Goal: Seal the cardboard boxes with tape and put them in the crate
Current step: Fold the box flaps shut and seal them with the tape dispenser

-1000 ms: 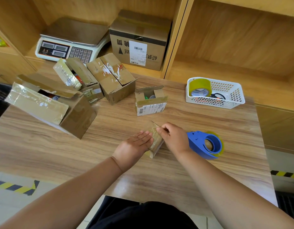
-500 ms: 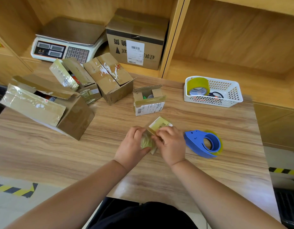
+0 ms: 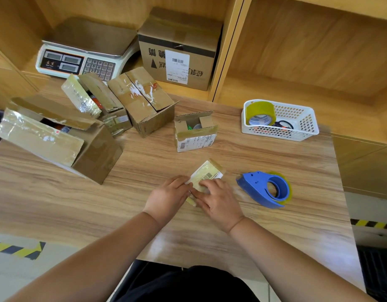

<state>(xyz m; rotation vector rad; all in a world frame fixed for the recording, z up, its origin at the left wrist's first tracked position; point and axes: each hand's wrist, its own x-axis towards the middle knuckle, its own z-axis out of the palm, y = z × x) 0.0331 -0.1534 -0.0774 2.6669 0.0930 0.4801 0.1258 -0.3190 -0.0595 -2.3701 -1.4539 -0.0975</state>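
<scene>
Near the middle of the wooden surface [image 3: 144, 214], a person is working on a small flat box [image 3: 206, 174] wrapped in yellowish tape, its barcode label facing up. Their left hand [image 3: 168, 197] is bending its fingers round the box's left edge and steadying it, while their right hand [image 3: 218, 199] is lying across the near end, fingers spread and pressing down, seemingly smoothing the tape. This box is looking light and thin, and its taped skin is probably slick, so it is likely best taken by its two long edges, with a gentle squeeze so the card is not buckling. One blue tape dispenser [image 3: 266, 189] is lying just right of the hands. Four more cardboard boxes [image 3: 57, 138] are sitting across the far left half, flaps open or loose, and a fifth, closed box [image 3: 179, 49] is standing on the shelf beside one weighing scale [image 3: 85, 55]. One white basket [image 3: 305, 125] is holding one spare tape roll [image 3: 261, 113] and what is looking like one pair of scissors. No crate is showing clearly.
</scene>
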